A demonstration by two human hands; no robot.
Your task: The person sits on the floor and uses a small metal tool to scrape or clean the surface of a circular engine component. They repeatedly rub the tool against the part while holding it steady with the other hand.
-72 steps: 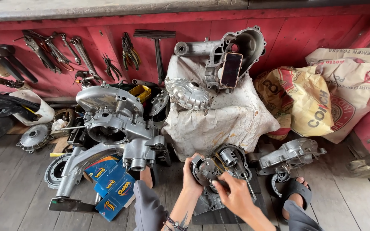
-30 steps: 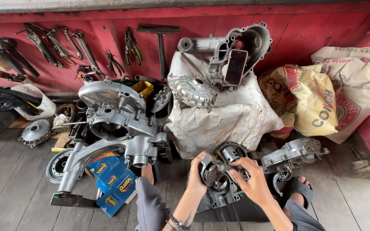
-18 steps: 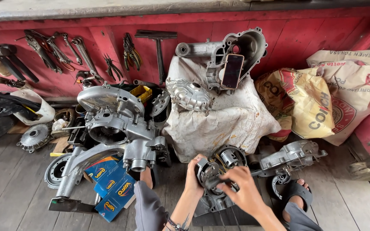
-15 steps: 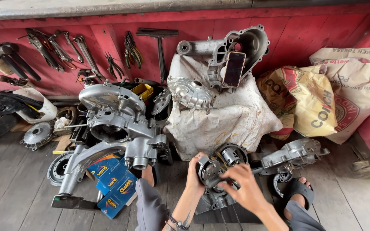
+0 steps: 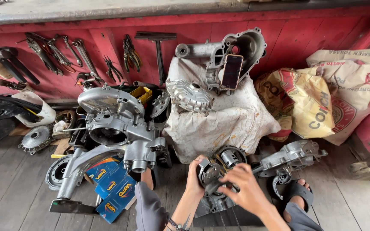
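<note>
A round dark metal engine part (image 5: 212, 176) stands on edge on the wooden floor in front of me. My left hand (image 5: 193, 179) grips its left rim. My right hand (image 5: 246, 192) lies over its right side, fingers curled onto the front of it. Just behind it sits a round part with a shiny hub (image 5: 231, 157). Under my hands a flat grey casing (image 5: 213, 206) lies on the floor. My knees and a sandalled foot (image 5: 297, 191) frame the spot.
A big silver engine case (image 5: 116, 124) and blue boxes (image 5: 112, 192) lie at left. A cloth-covered mound (image 5: 223, 119) carries a casing (image 5: 240, 49) with a phone (image 5: 231, 71) in it. Sacks (image 5: 322, 98) sit at right, tools (image 5: 65, 51) lean on the red wall.
My right hand has shifted over the round part, from its top edge down across its front right side. The left hand stays on the left rim. The view wobbled slightly.
</note>
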